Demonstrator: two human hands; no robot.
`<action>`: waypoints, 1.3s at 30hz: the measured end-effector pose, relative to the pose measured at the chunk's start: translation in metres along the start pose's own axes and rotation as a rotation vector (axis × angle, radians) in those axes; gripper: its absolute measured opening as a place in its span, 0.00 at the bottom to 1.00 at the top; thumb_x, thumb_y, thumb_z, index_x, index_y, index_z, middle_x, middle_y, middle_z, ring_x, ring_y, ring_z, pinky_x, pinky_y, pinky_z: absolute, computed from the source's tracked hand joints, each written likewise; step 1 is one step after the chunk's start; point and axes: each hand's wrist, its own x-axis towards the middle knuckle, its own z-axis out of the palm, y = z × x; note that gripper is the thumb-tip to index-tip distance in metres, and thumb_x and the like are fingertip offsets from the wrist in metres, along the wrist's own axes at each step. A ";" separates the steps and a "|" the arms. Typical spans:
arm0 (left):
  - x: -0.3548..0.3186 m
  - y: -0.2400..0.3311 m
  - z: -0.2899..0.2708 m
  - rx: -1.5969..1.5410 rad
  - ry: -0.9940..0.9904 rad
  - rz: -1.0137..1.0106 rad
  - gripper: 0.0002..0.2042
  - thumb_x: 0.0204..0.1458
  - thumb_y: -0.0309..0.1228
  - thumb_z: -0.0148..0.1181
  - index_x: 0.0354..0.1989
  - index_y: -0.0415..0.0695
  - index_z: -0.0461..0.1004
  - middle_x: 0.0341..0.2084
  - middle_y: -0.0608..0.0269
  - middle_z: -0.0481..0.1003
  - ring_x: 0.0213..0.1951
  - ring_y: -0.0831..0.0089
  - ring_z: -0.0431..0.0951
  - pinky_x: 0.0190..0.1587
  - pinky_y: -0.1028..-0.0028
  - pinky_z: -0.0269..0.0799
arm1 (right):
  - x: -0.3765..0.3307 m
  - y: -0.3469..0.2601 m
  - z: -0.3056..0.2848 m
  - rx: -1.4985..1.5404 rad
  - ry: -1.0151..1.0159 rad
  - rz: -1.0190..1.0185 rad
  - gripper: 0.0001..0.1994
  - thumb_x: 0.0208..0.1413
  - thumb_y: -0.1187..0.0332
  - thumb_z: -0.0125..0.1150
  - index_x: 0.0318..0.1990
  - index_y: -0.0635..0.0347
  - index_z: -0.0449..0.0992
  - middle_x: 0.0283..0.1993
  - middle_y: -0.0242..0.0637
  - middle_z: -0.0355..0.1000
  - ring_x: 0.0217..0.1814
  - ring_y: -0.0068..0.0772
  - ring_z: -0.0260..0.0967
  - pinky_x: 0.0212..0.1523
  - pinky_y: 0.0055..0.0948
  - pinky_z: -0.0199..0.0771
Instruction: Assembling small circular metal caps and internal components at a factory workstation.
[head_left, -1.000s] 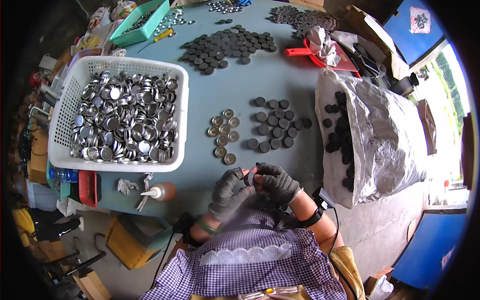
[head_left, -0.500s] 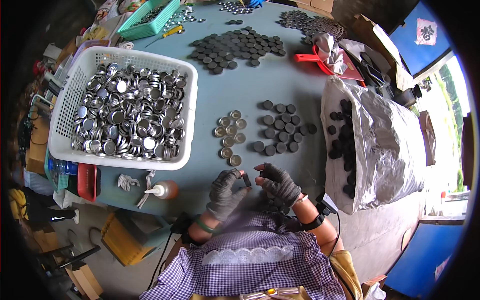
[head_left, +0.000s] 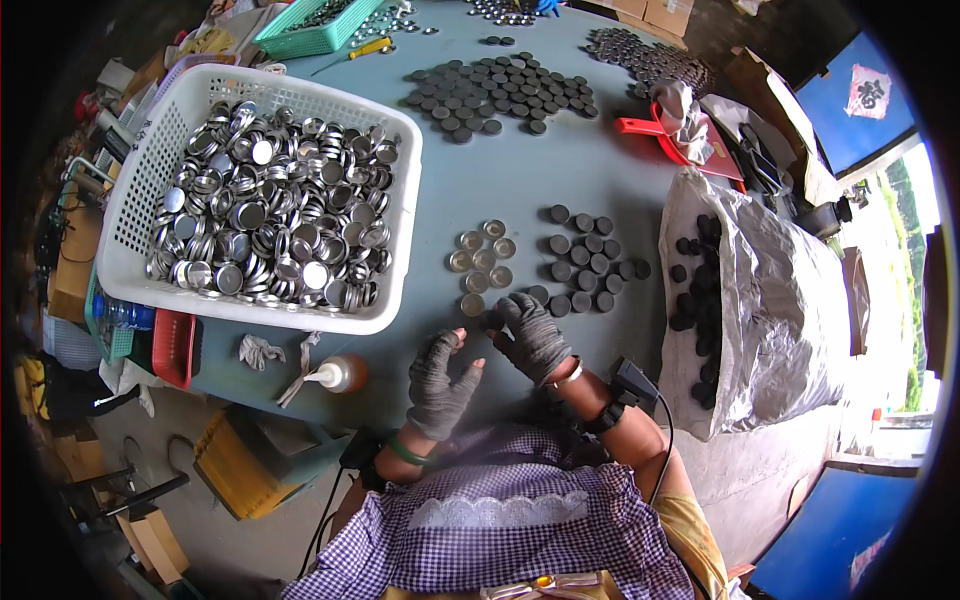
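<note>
My right hand (head_left: 533,340), in a grey fingerless glove, reaches over the near end of a small group of shallow round metal caps (head_left: 484,260). Its fingertips are closed on a small black disc (head_left: 491,321), partly hidden by the fingers, beside the nearest visible cap. My left hand (head_left: 440,385), gloved the same way, is just to the left and nearer me. Its thumb and fingers are apart, with nothing between them. To the right of the caps lies a loose cluster of black discs (head_left: 580,255).
At left stands a white basket (head_left: 410,200) heaped with metal caps. A white sack (head_left: 780,320) with black discs lies at right. Farther back are more dark discs (head_left: 500,90), a red dustpan (head_left: 640,127), a yellow-handled screwdriver (head_left: 370,48) and a green basket (head_left: 300,42). A glue bottle (head_left: 345,373) stands near the front edge.
The black disc has left my left hand and is now at my right fingertips. My right hand has moved forward and left to the caps; my left hand has opened. The view has shifted slightly.
</note>
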 end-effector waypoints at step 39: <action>0.004 0.030 0.034 0.251 -0.427 0.139 0.21 0.35 0.27 0.69 0.42 0.43 0.74 0.37 0.57 0.74 0.39 0.57 0.77 0.43 0.62 0.75 | -0.082 -0.008 -0.039 0.369 0.078 0.365 0.15 0.51 0.67 0.64 0.46 0.61 0.73 0.34 0.41 0.75 0.31 0.37 0.75 0.35 0.35 0.75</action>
